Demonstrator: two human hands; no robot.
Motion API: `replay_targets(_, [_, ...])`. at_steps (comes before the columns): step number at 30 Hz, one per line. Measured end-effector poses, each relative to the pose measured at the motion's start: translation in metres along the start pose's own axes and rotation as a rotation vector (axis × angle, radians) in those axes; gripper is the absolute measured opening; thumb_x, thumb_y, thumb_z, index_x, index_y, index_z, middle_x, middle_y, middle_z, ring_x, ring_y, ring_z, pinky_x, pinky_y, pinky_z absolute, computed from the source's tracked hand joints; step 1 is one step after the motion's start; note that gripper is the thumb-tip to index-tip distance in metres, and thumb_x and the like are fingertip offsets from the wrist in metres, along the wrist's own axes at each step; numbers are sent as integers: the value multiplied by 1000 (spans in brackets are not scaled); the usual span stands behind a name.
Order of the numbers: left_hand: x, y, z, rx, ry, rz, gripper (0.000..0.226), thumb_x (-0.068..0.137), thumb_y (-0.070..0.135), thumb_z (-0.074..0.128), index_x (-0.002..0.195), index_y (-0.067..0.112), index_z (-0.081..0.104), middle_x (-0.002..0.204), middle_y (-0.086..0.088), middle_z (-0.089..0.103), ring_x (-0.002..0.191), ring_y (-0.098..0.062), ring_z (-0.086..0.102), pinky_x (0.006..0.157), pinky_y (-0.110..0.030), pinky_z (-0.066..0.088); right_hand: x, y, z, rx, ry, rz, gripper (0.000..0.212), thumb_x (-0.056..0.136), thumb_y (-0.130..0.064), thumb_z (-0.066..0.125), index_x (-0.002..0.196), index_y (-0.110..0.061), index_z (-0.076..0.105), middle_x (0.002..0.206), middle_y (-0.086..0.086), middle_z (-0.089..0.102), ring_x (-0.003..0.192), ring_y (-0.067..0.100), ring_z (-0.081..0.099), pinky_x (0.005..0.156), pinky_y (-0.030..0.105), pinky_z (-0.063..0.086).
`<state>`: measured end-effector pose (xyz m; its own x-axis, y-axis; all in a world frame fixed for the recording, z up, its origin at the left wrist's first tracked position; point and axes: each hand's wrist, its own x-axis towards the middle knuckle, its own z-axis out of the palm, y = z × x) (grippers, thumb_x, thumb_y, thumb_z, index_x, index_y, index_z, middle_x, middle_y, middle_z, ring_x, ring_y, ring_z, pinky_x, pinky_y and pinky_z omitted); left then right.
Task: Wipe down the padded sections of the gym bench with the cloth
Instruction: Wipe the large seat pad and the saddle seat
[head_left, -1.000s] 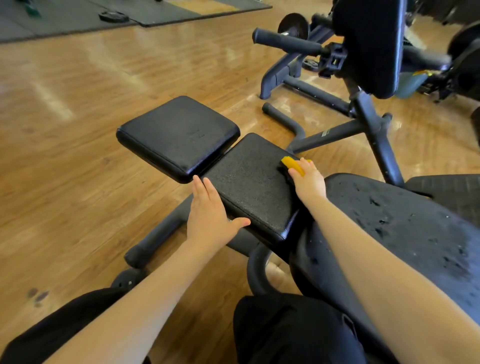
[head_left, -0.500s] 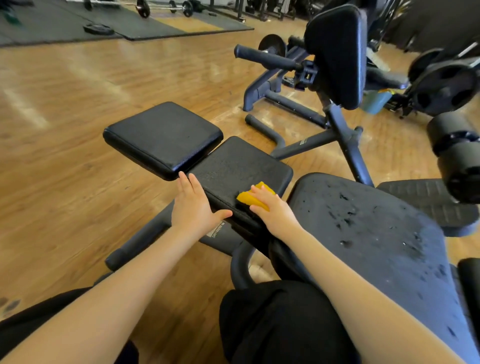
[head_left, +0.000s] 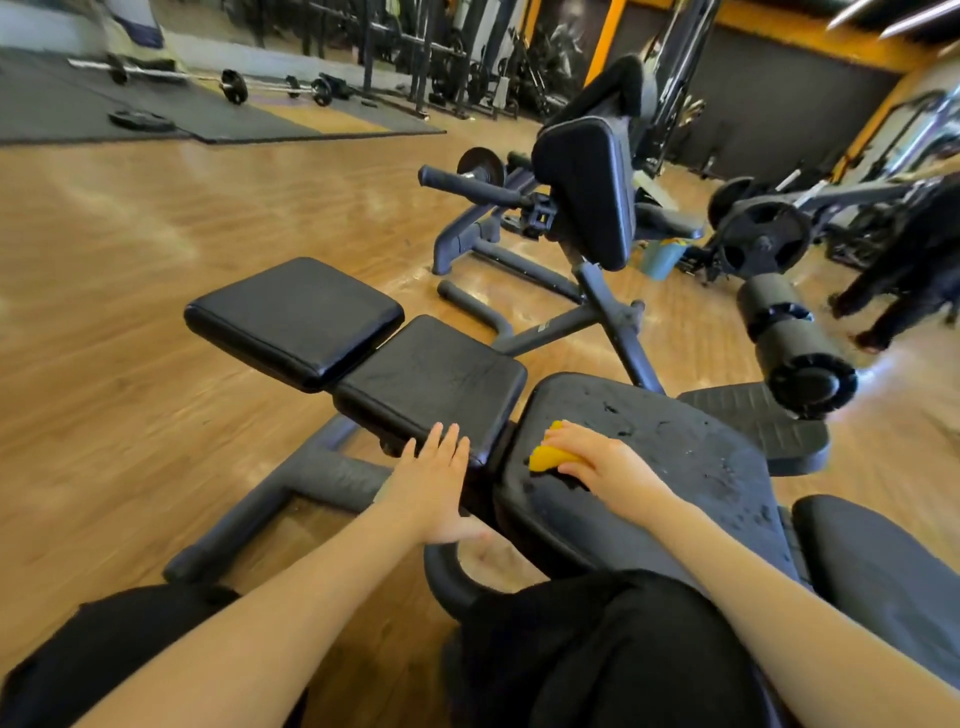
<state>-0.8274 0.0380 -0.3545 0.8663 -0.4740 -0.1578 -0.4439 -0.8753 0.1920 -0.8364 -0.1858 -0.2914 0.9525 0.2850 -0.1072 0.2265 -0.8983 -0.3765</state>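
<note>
I see my right hand (head_left: 597, 464) gripping the yellow cloth (head_left: 550, 458) on the near left corner of the scuffed large pad (head_left: 675, 467). My left hand (head_left: 434, 480) lies flat, fingers straight, against the near edge of the middle pad (head_left: 431, 379).

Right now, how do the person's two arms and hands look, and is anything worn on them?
Both forearms are bare to the frame's edge: no sleeves, gloves, watch or rings show. The left hand and right hand have short, unpainted nails. Black clothing covers the knees below the arms.
</note>
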Motion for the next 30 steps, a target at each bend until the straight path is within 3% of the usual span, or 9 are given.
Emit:
replay_targets(3, [-10,1,-3,-69,26,-17,112,75,74,48,149,8,-4,156,-11,-12,143,-28,-13,116,-48,3,-8,-8,-20,-117,-133,17,35,94,-17,49,129,-19,50,145,-1,40,141,15,25,115,34,23])
replay_targets(6, [-17,12,-11,-145,6,-41,117,72,78,47,148,5,-5,156,-13,-14,143,-28,-15,117,-49,3,-17,-31,-10,-77,-155,86,38,94,-19,48,133,-19,47,147,-1,38,141,15,25,116,33,20])
replay_targets(12, [-18,46,-30,-201,57,-122,127,65,79,54,147,3,-6,155,-17,-16,142,-30,-15,115,-49,3,-41,-64,17,89,93,217,45,93,-29,50,137,-29,39,150,-10,31,138,15,30,112,30,22])
replay_targets(19, [-19,52,-19,-174,48,-227,129,64,76,59,147,4,-8,154,-18,-18,142,-32,-16,116,-48,3,-51,-61,26,52,33,185,45,96,-29,42,141,-27,33,152,-10,27,140,16,26,116,33,16])
replay_targets(25, [-52,92,-4,-151,86,-132,122,69,80,48,147,7,-9,154,-16,-19,141,-31,-19,116,-44,1,-87,-42,19,69,-24,98,49,93,-32,49,139,-31,35,151,-13,28,141,8,22,115,31,18])
replay_targets(30, [-62,97,-34,-81,199,-93,113,74,79,39,147,8,-13,152,-14,-25,139,-29,-24,114,-41,-6,-76,-36,-18,101,8,-47,49,90,-36,53,137,-35,39,148,-19,31,138,1,22,115,27,15])
